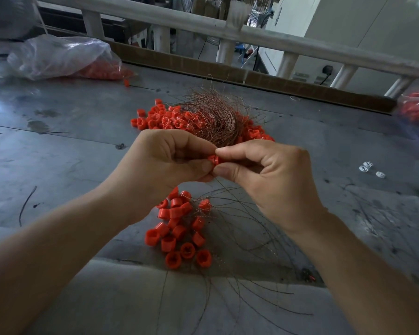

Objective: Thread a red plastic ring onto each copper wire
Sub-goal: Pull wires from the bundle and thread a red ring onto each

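Observation:
My right hand pinches a red plastic ring between thumb and forefinger, above the grey table. My left hand meets it from the left with curled fingers pinched at the ring; the thin wire it seems to hold is mostly hidden, a short piece showing below the hands. Behind the hands lies a bundle of copper wires on a heap of loose red rings. Below my hands sits a pile of red rings with wires through them, their wires fanning toward me.
A clear plastic bag with red rings lies at the back left, another bag of rings at the right edge. Small white plastic pieces rest right of my hands. A white railing runs behind the metal table.

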`<move>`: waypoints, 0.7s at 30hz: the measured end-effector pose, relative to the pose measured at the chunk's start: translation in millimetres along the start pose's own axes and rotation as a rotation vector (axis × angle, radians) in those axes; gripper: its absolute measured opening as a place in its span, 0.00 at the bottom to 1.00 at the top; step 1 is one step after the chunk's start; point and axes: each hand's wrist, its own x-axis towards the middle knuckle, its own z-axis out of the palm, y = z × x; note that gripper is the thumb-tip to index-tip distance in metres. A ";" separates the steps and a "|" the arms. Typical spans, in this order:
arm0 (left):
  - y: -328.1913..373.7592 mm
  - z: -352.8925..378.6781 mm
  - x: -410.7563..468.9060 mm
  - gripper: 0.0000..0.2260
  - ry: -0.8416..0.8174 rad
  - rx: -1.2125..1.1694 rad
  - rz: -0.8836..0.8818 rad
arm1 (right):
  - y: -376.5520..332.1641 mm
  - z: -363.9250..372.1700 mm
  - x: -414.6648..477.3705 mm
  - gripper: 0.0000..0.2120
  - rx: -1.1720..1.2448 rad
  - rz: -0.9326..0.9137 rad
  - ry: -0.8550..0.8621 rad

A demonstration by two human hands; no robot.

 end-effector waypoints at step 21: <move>-1.3 -6.1 0.7 0.12 -0.061 -0.174 -0.134 | 1.9 2.6 -1.0 0.10 -0.056 -0.105 0.015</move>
